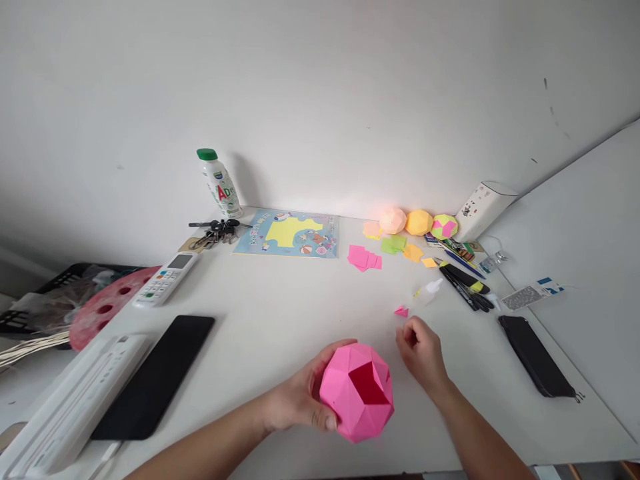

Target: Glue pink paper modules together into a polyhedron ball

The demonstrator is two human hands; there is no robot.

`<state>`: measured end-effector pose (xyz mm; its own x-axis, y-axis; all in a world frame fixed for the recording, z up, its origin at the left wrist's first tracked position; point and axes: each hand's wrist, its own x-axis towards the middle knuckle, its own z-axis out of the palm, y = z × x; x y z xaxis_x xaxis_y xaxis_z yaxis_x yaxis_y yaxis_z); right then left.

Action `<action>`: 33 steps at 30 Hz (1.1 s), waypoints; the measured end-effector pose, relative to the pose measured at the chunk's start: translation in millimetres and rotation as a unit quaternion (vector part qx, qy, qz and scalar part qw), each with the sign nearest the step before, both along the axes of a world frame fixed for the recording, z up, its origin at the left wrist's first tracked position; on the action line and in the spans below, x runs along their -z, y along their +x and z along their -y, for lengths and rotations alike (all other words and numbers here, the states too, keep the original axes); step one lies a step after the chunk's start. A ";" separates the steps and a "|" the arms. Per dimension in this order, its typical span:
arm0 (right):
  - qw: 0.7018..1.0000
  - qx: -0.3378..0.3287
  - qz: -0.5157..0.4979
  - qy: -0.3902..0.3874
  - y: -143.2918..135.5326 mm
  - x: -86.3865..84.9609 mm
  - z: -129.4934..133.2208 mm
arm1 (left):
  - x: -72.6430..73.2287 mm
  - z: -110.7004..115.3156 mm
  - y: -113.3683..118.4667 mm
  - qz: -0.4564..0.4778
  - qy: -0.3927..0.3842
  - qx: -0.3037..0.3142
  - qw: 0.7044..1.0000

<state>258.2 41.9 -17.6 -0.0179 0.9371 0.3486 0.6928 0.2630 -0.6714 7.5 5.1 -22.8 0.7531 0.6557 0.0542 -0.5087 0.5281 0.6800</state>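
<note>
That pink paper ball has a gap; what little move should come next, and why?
Perhaps pick up the small pink piece with the right hand: it lies nearby, and the pink ball in the left hand has an opening it might help close.

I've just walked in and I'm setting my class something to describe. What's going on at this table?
A person's left hand grips a faceted pink paper ball with a dark-looking, angular opening in it. The right hand is curled beside the ball, not touching it; whether it holds anything is hard to tell. Just beyond is a small folded pink paper piece. At the back of the white table sit three more faceted balls.
</note>
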 end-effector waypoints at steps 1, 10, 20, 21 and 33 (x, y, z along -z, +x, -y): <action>1.000 0.016 0.018 0.007 3.2 1.6 -4.1 | -1.4 0.3 0.6 0.000 0.002 -0.001 1.000; 0.992 0.016 0.126 0.013 30.7 22.2 -32.9 | -14.1 0.7 6.5 -0.038 0.032 -0.074 0.996; 0.994 -0.013 0.108 -0.004 30.2 17.1 -25.0 | 2.1 4.6 -0.3 -0.146 0.046 -0.161 0.975; 0.994 -0.018 0.104 -0.008 29.0 15.9 -23.8 | 1.7 5.2 -0.6 -0.157 0.050 -0.161 0.973; 0.992 -0.033 0.119 -0.005 25.9 19.0 -22.0 | 0.4 10.8 -0.1 -0.192 0.062 -0.155 0.967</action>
